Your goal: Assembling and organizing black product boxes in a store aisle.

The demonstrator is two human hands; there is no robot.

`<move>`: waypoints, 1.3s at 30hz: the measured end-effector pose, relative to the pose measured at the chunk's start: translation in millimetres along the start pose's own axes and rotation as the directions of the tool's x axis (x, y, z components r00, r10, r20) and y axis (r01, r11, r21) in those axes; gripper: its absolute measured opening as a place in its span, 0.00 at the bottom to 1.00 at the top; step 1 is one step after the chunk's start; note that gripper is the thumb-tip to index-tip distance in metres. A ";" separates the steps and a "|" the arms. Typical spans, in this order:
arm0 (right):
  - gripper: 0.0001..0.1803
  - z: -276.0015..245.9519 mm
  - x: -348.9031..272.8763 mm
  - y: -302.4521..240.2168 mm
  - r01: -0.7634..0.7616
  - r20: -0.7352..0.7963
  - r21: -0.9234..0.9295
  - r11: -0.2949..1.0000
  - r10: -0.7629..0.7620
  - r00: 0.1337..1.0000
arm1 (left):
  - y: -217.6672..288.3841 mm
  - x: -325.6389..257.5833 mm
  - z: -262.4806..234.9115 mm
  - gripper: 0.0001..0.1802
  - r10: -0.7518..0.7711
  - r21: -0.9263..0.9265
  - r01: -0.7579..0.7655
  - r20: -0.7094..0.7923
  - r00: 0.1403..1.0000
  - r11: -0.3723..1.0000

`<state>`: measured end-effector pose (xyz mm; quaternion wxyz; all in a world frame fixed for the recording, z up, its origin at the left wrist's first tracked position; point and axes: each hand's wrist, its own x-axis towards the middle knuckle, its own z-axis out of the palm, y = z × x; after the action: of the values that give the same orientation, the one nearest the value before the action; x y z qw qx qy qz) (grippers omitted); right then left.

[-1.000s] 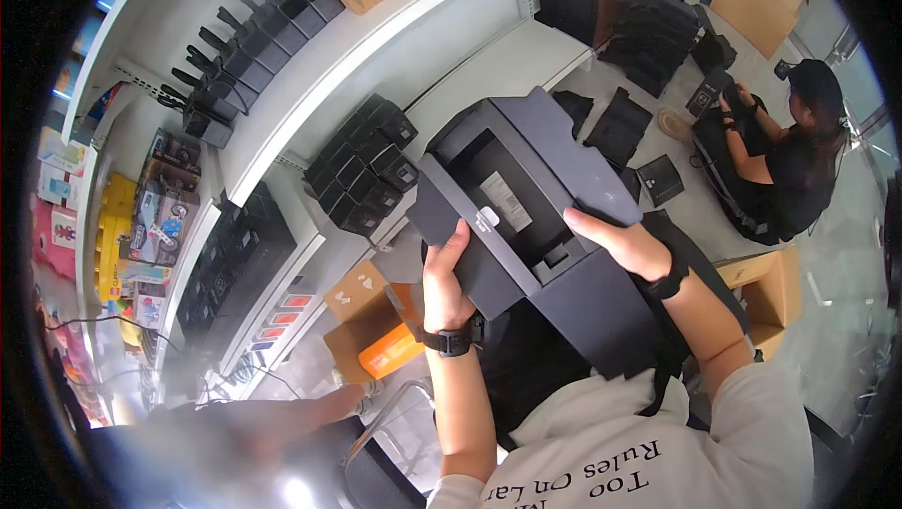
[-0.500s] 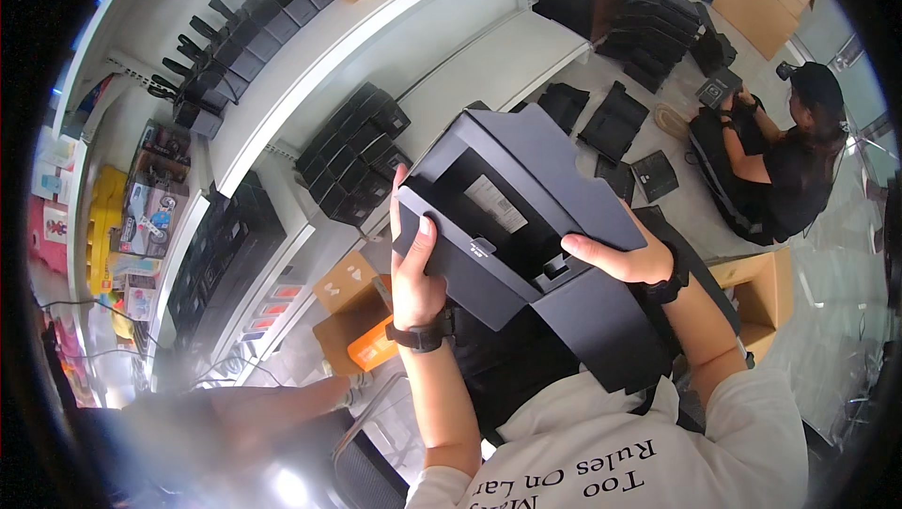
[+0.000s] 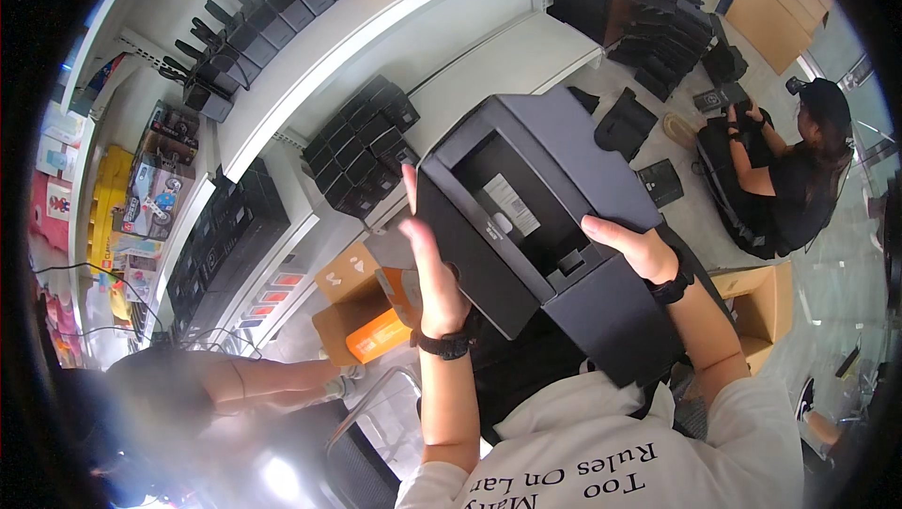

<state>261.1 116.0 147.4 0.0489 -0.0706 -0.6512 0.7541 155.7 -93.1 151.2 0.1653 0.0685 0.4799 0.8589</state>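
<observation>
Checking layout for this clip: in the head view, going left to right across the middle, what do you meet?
Orange carton → left hand → black box → right hand → seated person in black.

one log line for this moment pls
left hand: flat against side of black box | right hand: on box's open top edge | box: held up, open, tilted | behind: white shelf
</observation>
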 end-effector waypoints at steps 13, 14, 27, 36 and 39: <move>0.25 -16.7 -4.9 17.2 -0.142 0.133 0.008 0.990 0.140 0.981 | 25.3 12.7 -32.6 0.26 -0.097 0.140 0.115 -0.128 0.987 0.983; 0.26 -16.4 -2.9 27.7 -0.181 0.148 0.018 0.983 0.177 0.973 | 14.4 20.5 -51.1 0.23 -0.143 0.124 0.147 -0.047 0.989 0.981; 0.29 -41.6 -3.4 14.2 -0.461 0.122 0.557 0.691 0.481 0.868 | -49.6 41.5 -64.5 0.41 -0.505 -0.200 0.632 0.446 0.739 0.749; 0.27 -50.3 -8.5 79.7 -0.065 -0.133 0.832 0.551 0.312 0.941 | -44.0 36.1 -50.6 0.48 -0.234 0.243 0.141 0.413 0.880 0.960; 0.27 -53.0 -9.0 87.5 0.008 -0.191 0.841 0.540 0.285 0.939 | -39.8 24.8 -43.1 0.50 -0.352 0.282 0.261 0.347 0.870 0.923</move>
<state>280.6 153.3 53.7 0.1160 -0.2066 -0.1929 0.9522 129.3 -99.7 93.6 0.3837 0.1793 0.5365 0.7300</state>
